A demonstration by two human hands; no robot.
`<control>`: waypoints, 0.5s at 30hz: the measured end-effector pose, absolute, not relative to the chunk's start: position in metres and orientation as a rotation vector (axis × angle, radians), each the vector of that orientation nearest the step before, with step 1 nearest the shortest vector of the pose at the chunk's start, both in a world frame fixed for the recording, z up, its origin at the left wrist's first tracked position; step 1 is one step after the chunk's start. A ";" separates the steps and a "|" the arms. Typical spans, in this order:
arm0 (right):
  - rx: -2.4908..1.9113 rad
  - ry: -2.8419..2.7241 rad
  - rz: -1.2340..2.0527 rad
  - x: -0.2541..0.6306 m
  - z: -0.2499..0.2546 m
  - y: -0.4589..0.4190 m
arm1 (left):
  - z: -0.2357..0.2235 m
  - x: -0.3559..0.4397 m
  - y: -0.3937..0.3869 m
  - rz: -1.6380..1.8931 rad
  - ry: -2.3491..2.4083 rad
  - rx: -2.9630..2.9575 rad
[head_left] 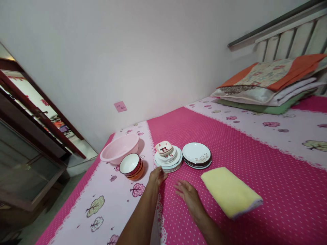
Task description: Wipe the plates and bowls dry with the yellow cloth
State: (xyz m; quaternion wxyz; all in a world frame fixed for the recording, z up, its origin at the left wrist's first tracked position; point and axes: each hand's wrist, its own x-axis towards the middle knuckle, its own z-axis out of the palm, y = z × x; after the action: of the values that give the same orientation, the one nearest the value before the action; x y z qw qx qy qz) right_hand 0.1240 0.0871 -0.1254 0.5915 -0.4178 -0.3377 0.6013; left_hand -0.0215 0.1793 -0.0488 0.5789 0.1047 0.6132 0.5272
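My left hand reaches forward over the bed, fingers loosely apart and empty, almost touching the near edge of a stack of white plates topped by a small square dish. My right hand lies low over the pink dotted sheet, fingers stretched out, holding nothing. A second stack of plates sits just right of the first. A folded yellow cloth lies to the right of my right hand.
Stacked bowls in orange and red and a pink plastic basin stand at the left on the bed. Folded pillows and blankets lie at the headboard, far right. The wall runs behind; a wooden cabinet stands left.
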 end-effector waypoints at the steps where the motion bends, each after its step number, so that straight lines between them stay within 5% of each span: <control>1: -0.963 -0.778 1.409 0.125 -0.124 0.087 | -0.049 -0.019 0.175 1.234 1.432 0.250; 15: -1.162 -1.030 1.219 0.147 -0.118 0.097 | -0.070 -0.030 0.052 1.348 1.398 0.244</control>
State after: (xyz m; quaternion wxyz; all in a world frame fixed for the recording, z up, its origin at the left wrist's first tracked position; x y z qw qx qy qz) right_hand 0.1467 0.0971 -0.1176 0.5512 -0.4911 -0.4354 0.5151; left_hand -0.0299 0.0519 -0.0704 0.5582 0.1036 0.5926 0.5714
